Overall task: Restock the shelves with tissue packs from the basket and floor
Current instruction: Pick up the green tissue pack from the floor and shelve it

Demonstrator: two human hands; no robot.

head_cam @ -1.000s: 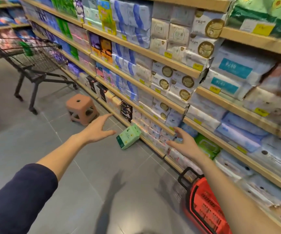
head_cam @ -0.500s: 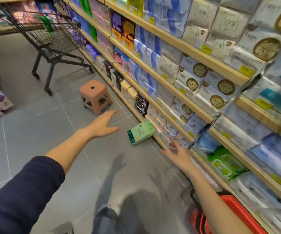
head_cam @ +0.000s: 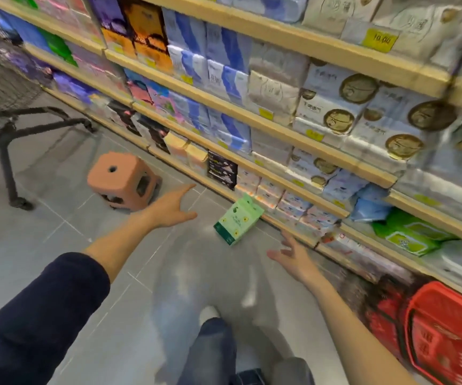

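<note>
Neither hand grips anything. The right hand (head_cam: 290, 255) is spread open with the palm turned up and fingers fanned, low over the floor (head_cam: 57, 245) and just short of the green tissue pack (head_cam: 236, 219). The left hand (head_cam: 172, 205) is also open and empty, fingers extended flat, reaching out on the pack's other side. The two hands bracket the pack without touching it, which suggests a two-handed scoop.

The pack lies on the floor tilted, its far end leaning against the front edge of the bottom shelf (head_cam: 293, 232), so it is probably easiest to take from its free lower end. Judging by the matching green packs (head_cam: 407, 234) further right on a low shelf, that is likely where it belongs.

The red basket (head_cam: 446, 337) stands on the floor at the shelving's foot, near the right forearm; its contents are too blurred to tell. A pink stool (head_cam: 123, 182) and a shopping trolley (head_cam: 2, 107) stand well apart to the left.
</note>
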